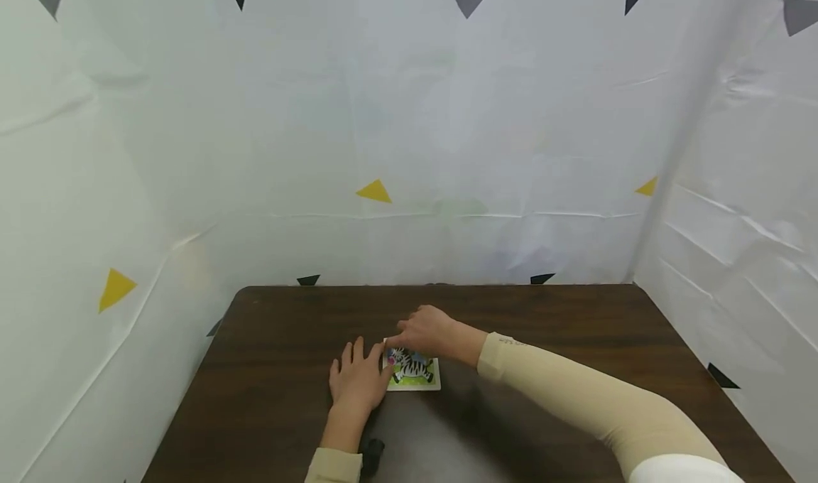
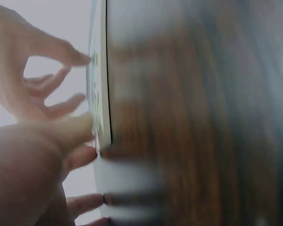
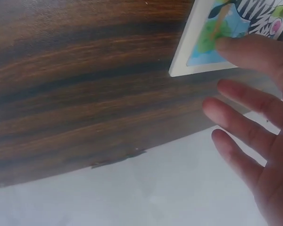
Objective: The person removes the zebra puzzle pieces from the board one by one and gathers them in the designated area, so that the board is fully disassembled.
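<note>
A zebra picture puzzle point(image 1: 418, 381) with a white frame lies flat on the dark wood-grain table. My left hand point(image 1: 359, 380) rests at its left side with fingers spread, the thumb reaching over the picture's edge. From the right, my right hand point(image 1: 429, 330) reaches across the top of the puzzle and covers its upper part. Up close in the right wrist view, one digit of the right hand point(image 3: 269, 117) touches the blue and green part of the picture, while the other fingers extend loosely past the frame. Seen edge-on in the left wrist view, the puzzle point(image 2: 103, 94) is a thin board.
The brown table point(image 1: 287, 412) has rounded far corners and a pale glare near the front. White sheeting point(image 1: 409, 114) with black, grey and yellow triangles hangs behind it and at both sides. Something small and black point(image 1: 373, 457) shows beside my left wrist.
</note>
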Demonstrator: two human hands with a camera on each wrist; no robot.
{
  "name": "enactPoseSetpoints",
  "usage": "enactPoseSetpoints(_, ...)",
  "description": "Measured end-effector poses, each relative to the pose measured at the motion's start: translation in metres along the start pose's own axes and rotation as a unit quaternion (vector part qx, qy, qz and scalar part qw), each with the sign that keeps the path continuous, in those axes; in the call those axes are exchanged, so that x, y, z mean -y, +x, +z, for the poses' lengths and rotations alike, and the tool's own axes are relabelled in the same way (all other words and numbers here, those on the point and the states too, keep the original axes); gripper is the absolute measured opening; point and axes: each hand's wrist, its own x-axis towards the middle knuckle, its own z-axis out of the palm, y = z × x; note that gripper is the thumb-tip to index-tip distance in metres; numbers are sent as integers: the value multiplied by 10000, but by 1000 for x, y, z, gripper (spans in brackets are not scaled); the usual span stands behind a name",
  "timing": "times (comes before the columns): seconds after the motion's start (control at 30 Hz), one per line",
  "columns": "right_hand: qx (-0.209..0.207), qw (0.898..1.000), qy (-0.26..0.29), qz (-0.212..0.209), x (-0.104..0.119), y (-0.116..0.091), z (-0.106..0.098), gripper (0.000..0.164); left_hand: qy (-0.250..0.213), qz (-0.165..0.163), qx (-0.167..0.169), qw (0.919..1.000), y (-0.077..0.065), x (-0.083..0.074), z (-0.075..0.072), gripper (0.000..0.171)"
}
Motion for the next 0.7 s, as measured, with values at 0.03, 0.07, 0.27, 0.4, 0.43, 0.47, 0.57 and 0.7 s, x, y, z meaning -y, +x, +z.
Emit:
enactPoseSetpoints(0.03,-1,10000,2,-33,0,1,-1,66,42,-9,-78,10000,-1,-2,-1,56)
enactPoseSetpoints(0.07,-9,10000,7,-70,0,1,-2,65,109,-27,-131,9999,-1,-4,-2,56)
enactPoseSetpoints(0.27,132,9997,-51,-182,0,4,-6,64,243,-64,-518,9983,-6,-8,-6,50)
enactPoseSetpoints(0.4,189,9997,-34,-172,1,2,-6,65,307,7,-754,9967,-5,-8,-5,46)
enactPoseSetpoints(0.43,177,9997,-4,-168,0,2,-5,65,322,17,-757,9966,-5,-8,-5,47)
enactPoseSetpoints(0.47,172,9997,7,-170,0,1,-5,65,321,23,-744,9967,-4,-8,-4,47)
enactPoseSetpoints(0.57,182,9997,58,-133,0,0,-4,66,251,12,-734,9970,-3,-8,-2,46)
enactPoseSetpoints(0.7,116,9999,62,-102,0,-2,-3,65,166,13,-701,9974,-1,-7,0,46)
